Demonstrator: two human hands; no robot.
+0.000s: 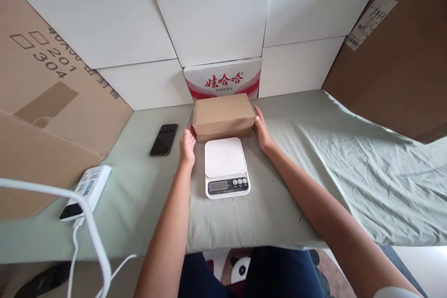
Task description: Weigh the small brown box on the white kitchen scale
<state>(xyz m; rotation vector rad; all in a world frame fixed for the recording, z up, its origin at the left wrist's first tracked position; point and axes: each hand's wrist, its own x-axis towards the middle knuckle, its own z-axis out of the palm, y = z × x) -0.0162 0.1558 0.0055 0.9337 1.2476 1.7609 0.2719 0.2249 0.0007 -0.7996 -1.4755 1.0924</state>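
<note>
the left hand (187, 145) and right hand (262, 131) clasp a small brown box (224, 111) between them, one at each short end, palms turned inward. the right hand's thumb lies at the front corner, its other fingers along the end face; the left hand's fingers bend in at the opposite end, partly hidden there. how hard they press, i cannot tell.

the box sits straight ahead at the reach of both arms, its long axis running from hand to hand, across the body, the right end angled slightly farther away. neither hand is clearly nearer to it. whether its base rests fully on the cloth (279, 181) is unclear.

on the near side, between the forearms, lies a white scale (225, 160), its plate close up to the box's front face and its display toward the person; any pull straight back would meet it. behind the box, a printed carton (223, 77) stands close and blocks the far side.

farther left, a phone (164, 139) lies flat, and beyond it a white power strip (87, 191). large cardboard panels (384, 56) flank the tabletop, well clear of the arms.
</note>
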